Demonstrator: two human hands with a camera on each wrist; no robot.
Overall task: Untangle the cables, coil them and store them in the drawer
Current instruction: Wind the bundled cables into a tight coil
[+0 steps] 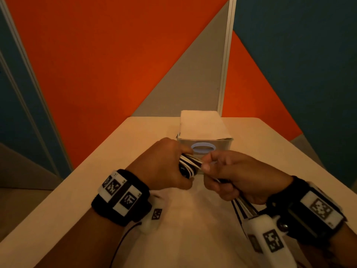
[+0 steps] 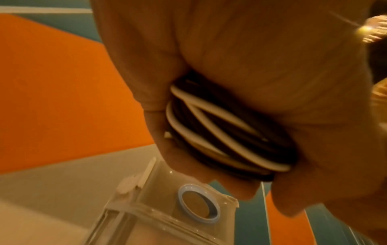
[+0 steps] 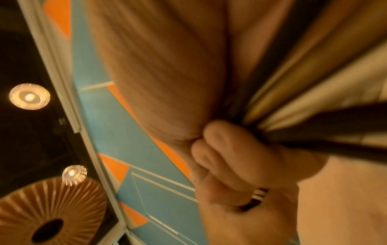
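A bundle of black and white cables (image 1: pixel 190 165) is held between both hands above the table. My left hand (image 1: pixel 168 165) grips the coiled part; the left wrist view shows the loops (image 2: pixel 226 131) wrapped inside its curled fingers. My right hand (image 1: pixel 228 176) grips the loose strands, which run back through the fist toward the wrist (image 1: pixel 244 208) and show as blurred black and white strands (image 3: pixel 314 99) in the right wrist view. Just behind the hands stands a small clear drawer box (image 1: pixel 224 144) with a blue ring handle (image 1: pixel 202 147) on its front (image 2: pixel 199 203).
The light table (image 1: pixel 116 171) has its left edge running diagonally and its far edge just behind the box. Orange, grey and teal wall panels (image 1: pixel 116 55) stand behind it. Ceiling lamps (image 3: pixel 29 97) appear in the right wrist view.
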